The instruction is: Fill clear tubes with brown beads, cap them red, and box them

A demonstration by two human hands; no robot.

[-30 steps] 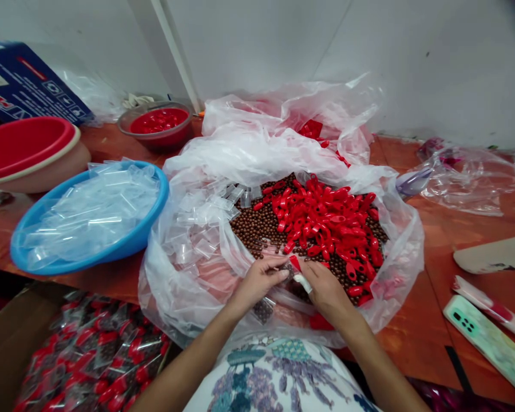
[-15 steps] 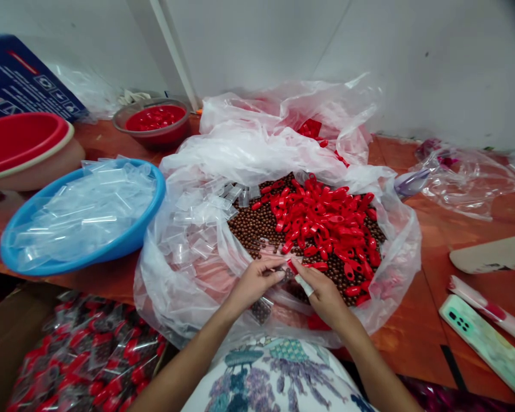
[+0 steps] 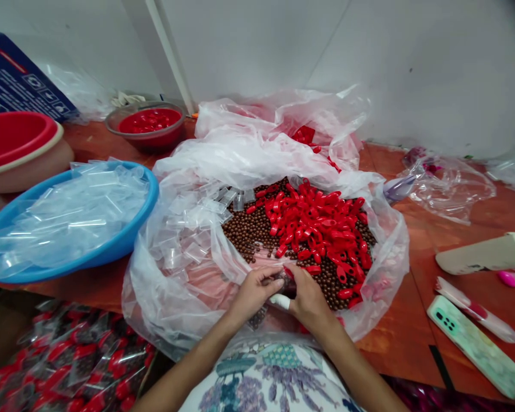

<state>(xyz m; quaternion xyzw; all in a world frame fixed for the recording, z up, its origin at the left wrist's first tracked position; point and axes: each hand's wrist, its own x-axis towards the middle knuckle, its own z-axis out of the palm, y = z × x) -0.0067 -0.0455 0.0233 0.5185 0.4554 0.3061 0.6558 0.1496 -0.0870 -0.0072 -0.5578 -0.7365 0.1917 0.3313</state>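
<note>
My left hand (image 3: 254,293) is closed, fingers pinching a small clear plastic container (image 3: 278,279) with dark contents, partly hidden by the fingers. My right hand (image 3: 308,297), a white wrap on one finger, closes on a red plastic cap (image 3: 288,272) at the container's end. Both hands meet over the front of a large clear plastic bag (image 3: 388,252), opened out. Inside it lie brown beads (image 3: 257,226), a heap of red caps (image 3: 317,217) and, on the left, empty clear containers (image 3: 189,229). Another container with brown beads (image 3: 257,318) lies below my left wrist.
A blue basin (image 3: 143,220) of clear containers stands left. Behind it are a red basin (image 3: 47,134) and a bowl (image 3: 178,123) of red pieces. Below left, a box holds filled, red-capped containers (image 3: 77,360). A phone (image 3: 476,346) lies right.
My right hand has turned and drawn in closer to my left, bringing the red cap against the container. The whole view has shifted slightly.
</note>
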